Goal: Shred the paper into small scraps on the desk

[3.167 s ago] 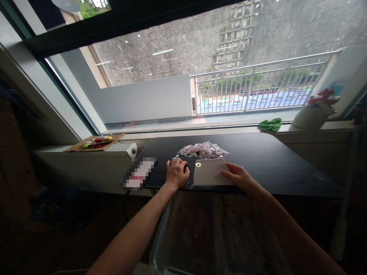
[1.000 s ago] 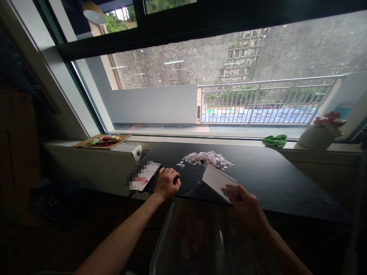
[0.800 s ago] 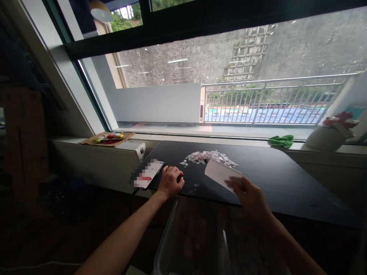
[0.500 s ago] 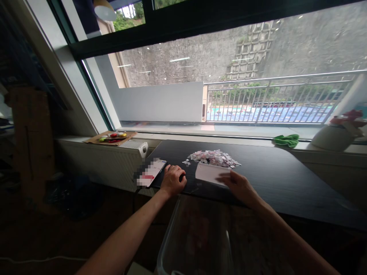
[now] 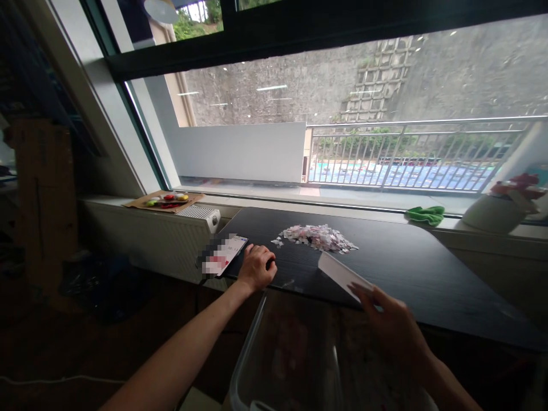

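Observation:
My left hand (image 5: 258, 267) rests at the near edge of the black table with its fingers curled. A dark spot shows inside the curl, and I cannot make out whether something is held there. Just left of it lies a phone (image 5: 232, 251) with a lit screen, partly pixelated. My right hand (image 5: 387, 317) grips a thin white card (image 5: 340, 273) by its near right end, tilted above the table's near edge. Beyond the card, a heap of small paper scraps (image 5: 319, 237) is spread on the table, with a few loose bits at its left.
Below the near edge of the table (image 5: 411, 257) stands a clear plastic bin (image 5: 248, 348). A green cloth (image 5: 426, 215) and a white pot (image 5: 492, 211) sit on the right sill. Cardboard with colourful items (image 5: 165, 200) lies at left above a radiator (image 5: 149, 234).
My right hand has drawn the white card towards me and to the right, away from the heap, and turned it more on edge. My left hand has hardly moved.

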`<state>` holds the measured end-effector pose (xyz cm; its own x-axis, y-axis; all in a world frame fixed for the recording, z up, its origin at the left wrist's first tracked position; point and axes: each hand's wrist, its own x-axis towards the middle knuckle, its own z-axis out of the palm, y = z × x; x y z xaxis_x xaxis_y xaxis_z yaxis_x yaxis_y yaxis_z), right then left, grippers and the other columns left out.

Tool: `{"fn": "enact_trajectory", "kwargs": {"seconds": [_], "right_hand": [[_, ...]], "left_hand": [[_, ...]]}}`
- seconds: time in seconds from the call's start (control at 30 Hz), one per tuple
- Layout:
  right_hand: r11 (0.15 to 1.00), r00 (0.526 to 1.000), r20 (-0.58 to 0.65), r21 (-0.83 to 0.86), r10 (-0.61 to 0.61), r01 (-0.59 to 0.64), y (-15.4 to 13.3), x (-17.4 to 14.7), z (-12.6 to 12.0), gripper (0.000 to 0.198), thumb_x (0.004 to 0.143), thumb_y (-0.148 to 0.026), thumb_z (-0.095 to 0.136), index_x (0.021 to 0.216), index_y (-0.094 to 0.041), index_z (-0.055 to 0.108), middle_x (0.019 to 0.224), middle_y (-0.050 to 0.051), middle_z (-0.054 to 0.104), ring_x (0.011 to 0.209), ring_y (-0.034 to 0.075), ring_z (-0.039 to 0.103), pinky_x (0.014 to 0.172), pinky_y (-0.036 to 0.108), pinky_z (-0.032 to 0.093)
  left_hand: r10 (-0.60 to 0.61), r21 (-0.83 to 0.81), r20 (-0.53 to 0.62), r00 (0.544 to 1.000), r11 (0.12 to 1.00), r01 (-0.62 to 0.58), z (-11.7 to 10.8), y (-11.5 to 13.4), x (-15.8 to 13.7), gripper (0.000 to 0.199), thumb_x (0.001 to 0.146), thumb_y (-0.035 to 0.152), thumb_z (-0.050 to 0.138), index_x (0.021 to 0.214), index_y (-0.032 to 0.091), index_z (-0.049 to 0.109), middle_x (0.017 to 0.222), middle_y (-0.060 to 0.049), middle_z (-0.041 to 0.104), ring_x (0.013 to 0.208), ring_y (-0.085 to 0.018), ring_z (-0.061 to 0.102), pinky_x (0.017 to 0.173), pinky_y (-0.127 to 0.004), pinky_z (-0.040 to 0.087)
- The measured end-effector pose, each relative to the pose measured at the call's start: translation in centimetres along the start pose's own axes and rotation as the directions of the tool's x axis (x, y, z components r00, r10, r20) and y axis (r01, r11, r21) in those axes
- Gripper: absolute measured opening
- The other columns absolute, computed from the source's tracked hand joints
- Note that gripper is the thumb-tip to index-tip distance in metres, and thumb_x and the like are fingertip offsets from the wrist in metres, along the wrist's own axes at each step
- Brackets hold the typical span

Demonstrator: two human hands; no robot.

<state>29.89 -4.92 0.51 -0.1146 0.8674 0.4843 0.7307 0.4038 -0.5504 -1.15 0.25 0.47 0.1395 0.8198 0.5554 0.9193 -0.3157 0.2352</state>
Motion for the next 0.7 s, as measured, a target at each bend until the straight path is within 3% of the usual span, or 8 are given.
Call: {"fn": "enact_trajectory", "kwargs": {"seconds": [0.07,0.27,0.53,0.7], "right_hand": [[0.999,0.999,0.025,0.029,-0.027,0.027,-0.4,-0.6,0.1,0.029,0.087,-0.038,0.051,0.102,-0.025,0.073,0.099,0.003,0.077,0.084,0.027,0.073,0.072,0.032,0.057],[0.998,0.996,-0.092,-0.069,0.000,-0.006,-0.2,-0.8,-1.2,0.032,0.085,-0.038,0.049,0.099,-0.023,0.072,0.097,0.007,0.077,0.083,0.031,0.073,0.069,0.037,0.057],[0.995,0.995,0.039,0.023,-0.097,0.096,-2.5,-2.9,-0.2,0.027,0.087,-0.033,0.049,0.102,-0.026,0.070,0.092,0.004,0.077,0.070,0.023,0.073,0.071,0.031,0.057],[0.994,0.995,0.103,0.109,-0.014,0.003,-2.5,-2.4,-0.2,0.026,0.086,-0.037,0.052,0.099,-0.025,0.071,0.089,0.004,0.077,0.069,0.021,0.072,0.066,0.029,0.056]], "left_hand": [[-0.002,0.004,0.000,1.000,1.000,0.002,0.0,0.0,0.0,0.011,0.077,0.019,0.055,0.079,0.021,0.065,0.086,-0.005,0.065,0.088,-0.022,0.059,0.103,-0.049,0.033],[-0.013,0.013,0.017,1.000,1.000,0.013,0.1,0.0,0.0,0.011,0.077,0.020,0.055,0.080,0.020,0.065,0.087,-0.005,0.066,0.090,-0.022,0.059,0.104,-0.049,0.032],[-0.010,0.002,0.003,1.000,1.000,0.010,0.1,0.0,0.0,0.010,0.076,0.019,0.056,0.079,0.022,0.065,0.086,-0.004,0.066,0.089,-0.022,0.059,0.105,-0.049,0.033],[-0.013,-0.004,0.005,1.000,1.000,0.013,0.2,-0.1,0.0,0.010,0.076,0.019,0.056,0.079,0.021,0.065,0.086,-0.005,0.066,0.089,-0.022,0.059,0.105,-0.050,0.032]]}}
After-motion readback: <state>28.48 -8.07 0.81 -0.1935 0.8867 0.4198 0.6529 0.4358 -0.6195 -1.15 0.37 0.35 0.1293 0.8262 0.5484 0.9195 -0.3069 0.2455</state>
